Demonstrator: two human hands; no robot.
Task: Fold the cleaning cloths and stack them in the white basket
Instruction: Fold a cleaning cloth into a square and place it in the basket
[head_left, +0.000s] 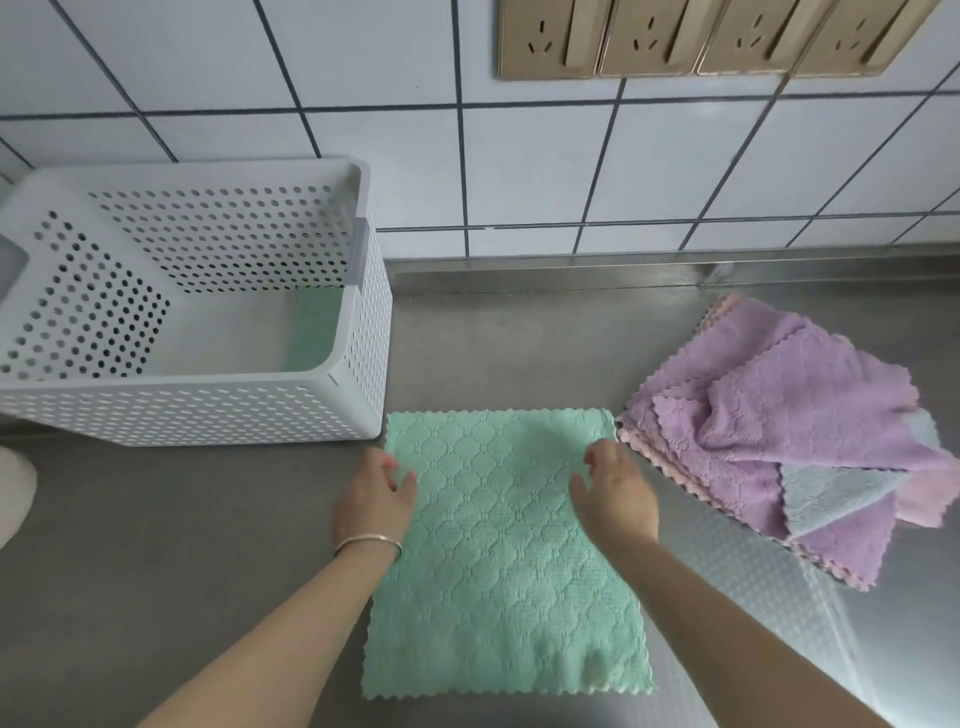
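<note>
A green quilted cloth (498, 561) lies spread flat on the steel counter in front of me. My left hand (375, 501) is at its left edge, fingers loosely bent, holding nothing. My right hand (613, 493) hovers over the cloth's upper right part with its fingers relaxed and nothing in them. The white perforated basket (208, 405) stands at the left, beyond the cloth. A folded green cloth (314, 332) lies inside it at the right end.
A loose pile of purple, pink and pale blue cloths (789, 431) lies at the right on the counter (493, 343). A tiled wall with brass sockets (701, 39) rises behind. Something white (13, 493) sits at the left edge.
</note>
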